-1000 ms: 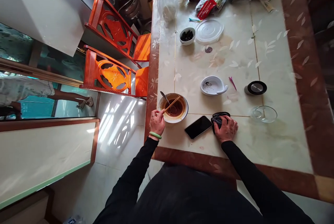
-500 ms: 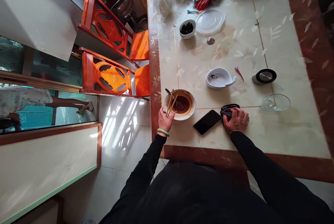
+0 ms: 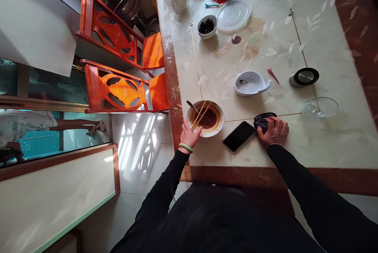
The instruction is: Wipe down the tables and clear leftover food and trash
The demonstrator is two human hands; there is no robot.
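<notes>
My left hand (image 3: 189, 135), with a green bangle at the wrist, grips the near left rim of a white bowl (image 3: 221, 125). Brown sauce coats the inside of this bowl. A pair of wooden chopsticks (image 3: 201, 114) lies across it, lower ends between my thumb and fingers. A metal spoon (image 3: 192, 106) leans in the sauce, its handle over the rim. On the tabletop, my right hand (image 3: 274, 130) is closed over a dark grey cloth (image 3: 261, 122), pressing it down. Between the hands lies a black phone (image 3: 239, 136), its corner close to the cloth.
Beyond the hands are a white spouted dish (image 3: 251, 84), a pink clip (image 3: 273, 76), a black-topped cylinder (image 3: 304, 76) and a glass lid (image 3: 319, 107). Farther back stand a small bowl of dark pieces (image 3: 207, 27), a plastic lid (image 3: 234, 15) and bags. Orange chairs (image 3: 122, 91) flank the left edge.
The chopsticks have swung rightward across the bowl. My right hand and the cloth appear slightly farther right, though the whole view has also shifted.
</notes>
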